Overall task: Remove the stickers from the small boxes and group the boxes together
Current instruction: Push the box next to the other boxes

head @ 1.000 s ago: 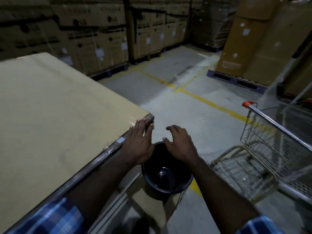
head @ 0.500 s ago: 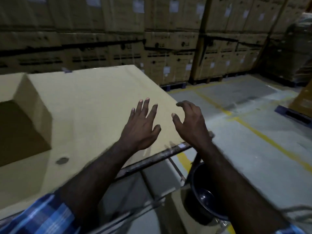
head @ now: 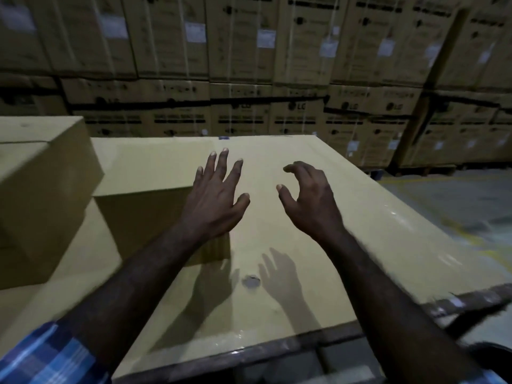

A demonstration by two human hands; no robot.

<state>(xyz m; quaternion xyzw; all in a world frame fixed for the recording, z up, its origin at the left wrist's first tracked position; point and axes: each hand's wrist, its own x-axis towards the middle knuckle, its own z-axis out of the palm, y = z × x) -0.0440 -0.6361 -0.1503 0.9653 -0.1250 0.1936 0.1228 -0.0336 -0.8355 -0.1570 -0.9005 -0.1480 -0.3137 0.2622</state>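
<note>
1. Both hands hover over the cardboard-covered table (head: 318, 223), holding nothing: the left hand (head: 214, 200) has its fingers spread and straight, the right hand (head: 310, 198) has its fingers loosely curled around empty air.
2. A brown box (head: 144, 214) sits on the table just below and left of the left hand; a taller box (head: 41, 195) stands beside it at the far left.
3. No sticker shows on either box from this angle, so whether any has been peeled cannot be told.
4. The two boxes stand close together, though I judge the grouping unfinished.
5. A small round grey scrap (head: 250, 281) lies on the table near the hands' shadows; what it is cannot be told.
6. Stacked cartons (head: 249, 65) with white labels line the background.
</note>
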